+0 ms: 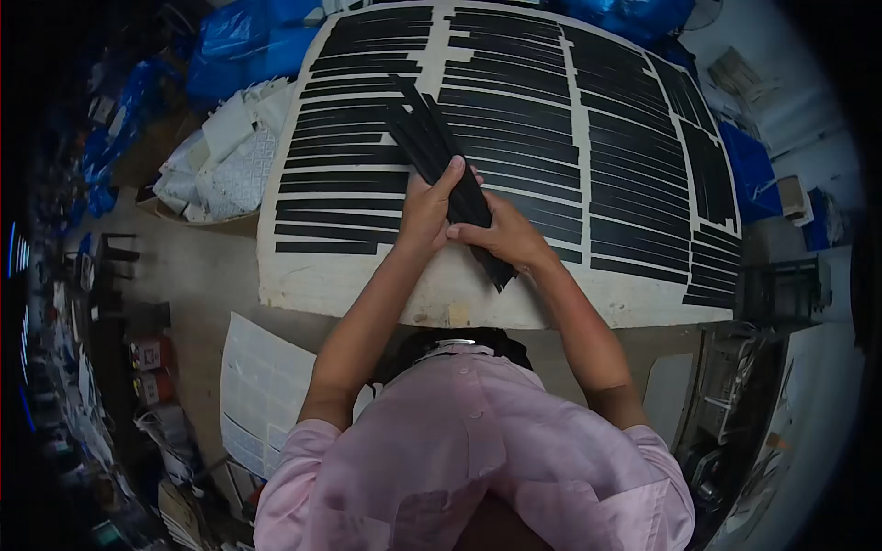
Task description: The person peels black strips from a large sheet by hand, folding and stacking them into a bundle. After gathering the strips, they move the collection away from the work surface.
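Note:
A bundle of long black strips [434, 138] slants across both my hands above the table's front half. My left hand [428, 207] is closed round its middle, thumb laid on top. Lower down, my right hand [501, 231] grips the same bundle from the other side, its thumb across the strips. The upper ends fan apart slightly, and the lower end points toward the table's front edge. Beneath lie rows of flat black strips [335, 174] in several columns on the pale tabletop [358, 289]. Fingers under the bundle are partly hidden.
Blue plastic-wrapped bundles [243, 41] stand beyond the table at the back left. A box of white scrap pieces [230, 151] sits left of the table, and a blue bin [749, 174] stands at the right. A pale gridded sheet [262, 390] leans below the left front edge.

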Tool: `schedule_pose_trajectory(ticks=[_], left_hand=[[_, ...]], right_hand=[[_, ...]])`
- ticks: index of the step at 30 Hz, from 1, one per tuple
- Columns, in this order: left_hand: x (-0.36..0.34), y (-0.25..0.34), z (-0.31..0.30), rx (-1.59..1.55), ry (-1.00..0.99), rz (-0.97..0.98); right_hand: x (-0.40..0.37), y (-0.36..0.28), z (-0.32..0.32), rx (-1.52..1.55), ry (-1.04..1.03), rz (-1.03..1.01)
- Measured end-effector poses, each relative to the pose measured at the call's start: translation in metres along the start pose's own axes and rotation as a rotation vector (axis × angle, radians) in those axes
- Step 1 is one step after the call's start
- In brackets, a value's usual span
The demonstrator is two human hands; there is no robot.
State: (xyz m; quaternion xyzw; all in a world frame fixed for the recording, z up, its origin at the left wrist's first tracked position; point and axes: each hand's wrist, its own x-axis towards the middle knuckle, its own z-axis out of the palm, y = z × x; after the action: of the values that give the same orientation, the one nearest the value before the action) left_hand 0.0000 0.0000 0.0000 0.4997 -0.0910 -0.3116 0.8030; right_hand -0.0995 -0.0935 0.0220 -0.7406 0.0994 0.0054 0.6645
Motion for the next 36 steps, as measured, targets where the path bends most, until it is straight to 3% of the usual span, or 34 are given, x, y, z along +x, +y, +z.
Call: schedule_pose_trajectory(ticks=[2, 3, 5, 8, 13, 16, 19, 28, 36], left_hand=[[0.018, 0.002, 0.001, 0.016, -0.055, -0.091], [0.014, -0.014, 0.032, -0.061, -0.053, -0.191], [0.031, -0.016, 0.029, -0.007, -0.059, -0.210], [0.021, -0.007, 0.018, 0.096, -0.067, -0.243], [0.008, 0.019, -0.043, 0.266, -0.147, -0.249], [0.005, 0.037, -0.078, 0.293, -0.161, -0.231], [-0.002, 0.057, -0.104, 0.262, -0.183, -0.227], [-0.008, 0.086, -0.178, 0.162, -0.173, -0.162], [-0.026, 0.080, -0.182, 0.122, -0.147, -0.135]], right_hand=[[0.008, 0.000, -0.016, -0.012, 0.065, 0.086], [-0.004, 0.018, -0.052, -0.152, 0.155, 0.063], [0.024, 0.042, -0.086, -0.421, 0.333, -0.033], [0.050, 0.038, -0.112, -0.729, 0.476, 0.082], [0.074, 0.046, -0.112, -0.996, 0.479, 0.281], [0.077, 0.053, -0.101, -1.144, 0.627, 0.251], [0.075, 0.051, -0.092, -1.240, 0.635, 0.301], [0.084, 0.044, -0.103, -1.021, 0.743, 0.365], [0.079, 0.050, -0.128, -0.946, 0.791, 0.266]])
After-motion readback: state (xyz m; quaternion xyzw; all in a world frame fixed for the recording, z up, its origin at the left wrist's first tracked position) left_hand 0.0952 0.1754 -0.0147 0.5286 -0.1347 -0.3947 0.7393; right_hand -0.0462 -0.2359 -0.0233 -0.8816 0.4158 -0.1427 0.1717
